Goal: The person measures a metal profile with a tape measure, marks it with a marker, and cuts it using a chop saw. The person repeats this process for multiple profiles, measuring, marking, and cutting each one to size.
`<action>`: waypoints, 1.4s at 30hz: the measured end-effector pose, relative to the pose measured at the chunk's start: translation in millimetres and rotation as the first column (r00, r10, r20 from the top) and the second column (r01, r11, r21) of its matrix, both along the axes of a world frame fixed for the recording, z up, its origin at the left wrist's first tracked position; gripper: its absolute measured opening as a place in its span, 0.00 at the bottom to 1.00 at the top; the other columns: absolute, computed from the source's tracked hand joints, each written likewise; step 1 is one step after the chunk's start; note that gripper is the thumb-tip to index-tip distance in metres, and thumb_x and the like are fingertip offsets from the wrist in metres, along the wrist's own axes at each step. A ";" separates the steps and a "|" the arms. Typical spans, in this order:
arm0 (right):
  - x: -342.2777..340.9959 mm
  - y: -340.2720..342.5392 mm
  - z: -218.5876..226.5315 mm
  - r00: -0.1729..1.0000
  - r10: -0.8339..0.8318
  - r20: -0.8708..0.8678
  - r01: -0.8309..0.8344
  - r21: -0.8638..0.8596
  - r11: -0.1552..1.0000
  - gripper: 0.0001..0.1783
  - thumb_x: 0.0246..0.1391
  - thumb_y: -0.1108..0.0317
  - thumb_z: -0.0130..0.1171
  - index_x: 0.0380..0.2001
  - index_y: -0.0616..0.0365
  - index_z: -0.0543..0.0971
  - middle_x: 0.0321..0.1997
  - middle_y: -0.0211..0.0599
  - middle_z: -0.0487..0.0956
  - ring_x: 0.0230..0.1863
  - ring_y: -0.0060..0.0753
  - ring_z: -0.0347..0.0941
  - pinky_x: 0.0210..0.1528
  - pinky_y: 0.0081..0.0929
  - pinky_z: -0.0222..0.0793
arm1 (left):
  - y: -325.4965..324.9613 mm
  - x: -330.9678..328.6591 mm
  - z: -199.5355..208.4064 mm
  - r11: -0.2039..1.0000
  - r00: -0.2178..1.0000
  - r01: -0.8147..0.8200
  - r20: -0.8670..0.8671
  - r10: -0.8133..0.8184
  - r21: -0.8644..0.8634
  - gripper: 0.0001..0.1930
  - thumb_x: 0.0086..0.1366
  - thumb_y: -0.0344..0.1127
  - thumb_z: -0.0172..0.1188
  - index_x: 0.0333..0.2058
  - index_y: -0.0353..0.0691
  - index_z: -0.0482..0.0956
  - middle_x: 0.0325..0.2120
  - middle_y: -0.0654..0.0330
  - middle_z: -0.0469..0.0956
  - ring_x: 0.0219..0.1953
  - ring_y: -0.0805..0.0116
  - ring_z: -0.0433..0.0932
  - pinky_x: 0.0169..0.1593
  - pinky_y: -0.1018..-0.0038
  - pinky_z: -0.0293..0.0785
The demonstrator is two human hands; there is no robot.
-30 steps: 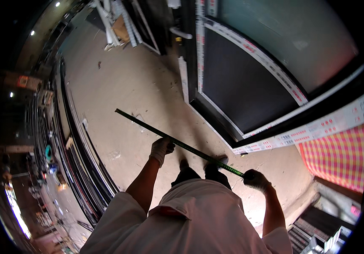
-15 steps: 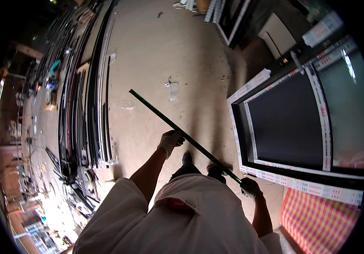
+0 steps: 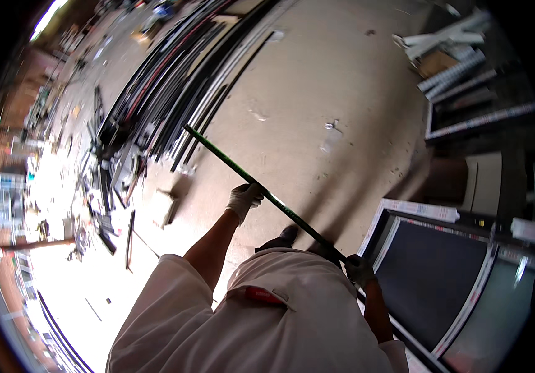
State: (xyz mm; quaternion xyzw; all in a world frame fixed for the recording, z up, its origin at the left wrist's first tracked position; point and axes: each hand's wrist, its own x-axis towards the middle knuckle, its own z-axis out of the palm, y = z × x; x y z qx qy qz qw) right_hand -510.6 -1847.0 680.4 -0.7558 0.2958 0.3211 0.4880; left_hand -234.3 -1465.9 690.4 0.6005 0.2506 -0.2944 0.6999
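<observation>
A long, thin, dark green strip (image 3: 227, 160) slants across in front of me, its far end up to the left and its near end at my right side. My left hand (image 3: 243, 199), in a pale glove, is closed round the strip near its middle. At the near end, my right hand (image 3: 360, 271), gloved with a dark palm side, grips the strip's tip. The strip hangs above the floor at about waist height. Fingers of the right hand are partly in shadow.
Long dark bars and profiles (image 3: 174, 81) lie bundled on the floor to the left. A framed glass panel (image 3: 432, 280) with taped edges stands at my right. Farther right lies another frame (image 3: 485, 124) beside white scraps (image 3: 447, 37). A small clear bag (image 3: 329, 143) lies ahead.
My body and view have turned left, so the bars and the framed panel shift to the right in the picture. Both hands keep hold of the strip.
</observation>
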 end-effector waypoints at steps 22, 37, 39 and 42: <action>314.7 101.4 -39.0 0.343 0.937 -0.067 -0.934 -0.129 0.333 0.19 0.52 0.56 0.58 0.39 0.60 0.84 0.27 0.44 0.82 0.30 0.33 0.79 0.39 0.36 0.74 | 92.3 -250.6 -55.9 0.854 0.949 -0.186 -0.136 0.283 0.485 0.17 0.67 0.43 0.58 0.44 0.34 0.83 0.36 0.55 0.85 0.37 0.69 0.81 0.45 0.69 0.77; 352.2 408.0 -62.6 0.422 0.906 0.016 -0.902 0.110 0.418 0.23 0.55 0.55 0.60 0.46 0.61 0.81 0.37 0.39 0.83 0.41 0.35 0.78 0.47 0.34 0.73 | 357.0 -193.2 -46.8 0.746 0.977 0.146 -0.213 -0.006 0.649 0.19 0.65 0.47 0.53 0.38 0.36 0.82 0.35 0.42 0.82 0.39 0.44 0.82 0.44 0.57 0.76; 366.3 447.5 -72.0 0.424 0.902 0.075 -0.903 0.105 0.416 0.23 0.54 0.56 0.61 0.47 0.62 0.81 0.40 0.41 0.83 0.44 0.35 0.78 0.50 0.34 0.73 | 384.0 -193.3 -52.2 0.747 0.974 0.147 -0.227 0.006 0.648 0.19 0.65 0.47 0.52 0.38 0.36 0.81 0.36 0.42 0.82 0.40 0.41 0.81 0.45 0.57 0.76; 398.9 520.3 -63.9 0.352 0.935 0.050 -0.936 0.039 0.351 0.24 0.52 0.57 0.62 0.49 0.60 0.81 0.46 0.44 0.84 0.50 0.40 0.79 0.56 0.34 0.72 | 415.8 -190.8 -56.0 0.791 0.960 0.157 -0.280 0.019 0.592 0.18 0.65 0.45 0.51 0.38 0.35 0.81 0.38 0.43 0.82 0.42 0.42 0.81 0.46 0.58 0.75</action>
